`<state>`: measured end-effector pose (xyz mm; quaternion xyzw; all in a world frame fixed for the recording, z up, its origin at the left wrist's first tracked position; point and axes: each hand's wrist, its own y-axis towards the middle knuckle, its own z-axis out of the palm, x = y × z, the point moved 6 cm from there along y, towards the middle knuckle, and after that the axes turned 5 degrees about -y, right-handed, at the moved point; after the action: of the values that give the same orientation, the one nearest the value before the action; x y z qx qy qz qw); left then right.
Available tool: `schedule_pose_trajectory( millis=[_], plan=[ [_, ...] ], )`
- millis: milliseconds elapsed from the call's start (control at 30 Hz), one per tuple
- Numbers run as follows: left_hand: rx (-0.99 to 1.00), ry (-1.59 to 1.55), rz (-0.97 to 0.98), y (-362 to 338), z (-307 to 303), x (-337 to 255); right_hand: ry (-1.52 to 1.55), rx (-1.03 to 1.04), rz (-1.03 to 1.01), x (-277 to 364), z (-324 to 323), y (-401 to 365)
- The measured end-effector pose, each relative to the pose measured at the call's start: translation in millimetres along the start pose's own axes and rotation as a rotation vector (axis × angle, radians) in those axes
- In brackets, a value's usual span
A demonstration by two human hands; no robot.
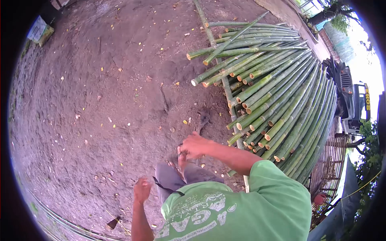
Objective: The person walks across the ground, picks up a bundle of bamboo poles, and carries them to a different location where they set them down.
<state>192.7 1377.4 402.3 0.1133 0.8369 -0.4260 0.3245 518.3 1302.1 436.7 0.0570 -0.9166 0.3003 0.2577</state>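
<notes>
Our left hand (141,189) hangs over the bare dirt (100,100), fingers curled together, empty as far as we can tell. Our right hand (195,145) is closed on a small dark thing (183,154) above our grey knee (173,176), near 1 long bamboo pole (202,18) and the bamboo pile (281,92).

Dirt work yard, stacked bamboo poles (277,92).

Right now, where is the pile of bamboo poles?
In the head view, the bamboo pile lies on the bare dirt, to the right, just beyond the right hand.
</notes>
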Motion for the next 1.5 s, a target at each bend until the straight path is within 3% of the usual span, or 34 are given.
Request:
schedule_pose_trajectory(
  millis=[33, 100, 167, 300, 400, 500, 600, 667, 733, 900, 1000, 1100, 1167, 1200, 1233, 1267, 1300, 1400, 1500],
  plan=[
    [-0.079, 0.096, -0.048, -5, -21, 21, -0.071, 0.197, 0.119, -14, -17, 0],
    [-0.046, 0.180, -0.088, -14, -45, 60, -0.120, 0.186, 0.146, -48, -31, 16],
    [-0.028, 0.114, -0.259, -20, -55, 140, -0.120, 0.150, 0.176, -73, -57, 32],
    [0.027, -0.135, -0.462, -5, -76, 99, -0.065, 0.093, 0.249, -101, -124, 51],
    [-0.105, -0.364, -0.398, 36, -89, 92, -0.090, 0.033, 0.389, -147, -170, 59],
    [-0.009, -0.363, -0.332, 52, -128, -5, -0.019, 0.039, 0.640, -190, -192, 37],
    [0.037, -0.270, -0.291, 69, -183, -50, 0.004, 0.085, 0.822, -222, -170, 6],
    [0.045, -0.127, -0.125, 87, -239, -107, 0.024, 0.172, 0.908, -223, -146, -20],
    [-0.099, 0.056, 0.001, 105, -295, -135, 0.053, 0.351, 0.872, -217, -107, -42],
    [-0.334, 0.164, 0.009, 133, -400, -126, 0.053, 0.539, 0.761, -177, -116, -56],
    [-0.407, -0.002, -0.059, 116, -421, -76, -0.121, 0.451, 0.880, -195, -169, -42],
    [-0.418, -0.099, -0.184, 65, -400, 7, -0.170, 0.381, 0.817, -222, -218, -10],
    [-0.515, -0.173, -0.285, 7, -361, 95, -0.247, 0.365, 0.820, -228, -252, 17],
    [-0.519, -0.268, -0.428, -32, -334, 81, -0.307, 0.391, 0.824, -213, -274, 34],
    [-0.550, -0.300, -0.441, -71, -297, 147, -0.370, 0.361, 0.796, -214, -279, 54],
    [-0.575, -0.532, -0.547, -118, -244, 206, -0.443, 0.321, 0.767, -218, -288, 76],
    [-0.557, -0.611, -0.674, -154, -191, 226, -0.514, 0.283, 0.737, -217, -300, 95],
    [-0.415, -0.771, -0.833, -178, -47, 209, -0.583, 0.413, 0.707, -161, -346, 143],
    [-0.240, -0.841, -0.675, -116, 45, 120, -0.729, 0.517, 0.800, -143, -367, 148]
  ],
)
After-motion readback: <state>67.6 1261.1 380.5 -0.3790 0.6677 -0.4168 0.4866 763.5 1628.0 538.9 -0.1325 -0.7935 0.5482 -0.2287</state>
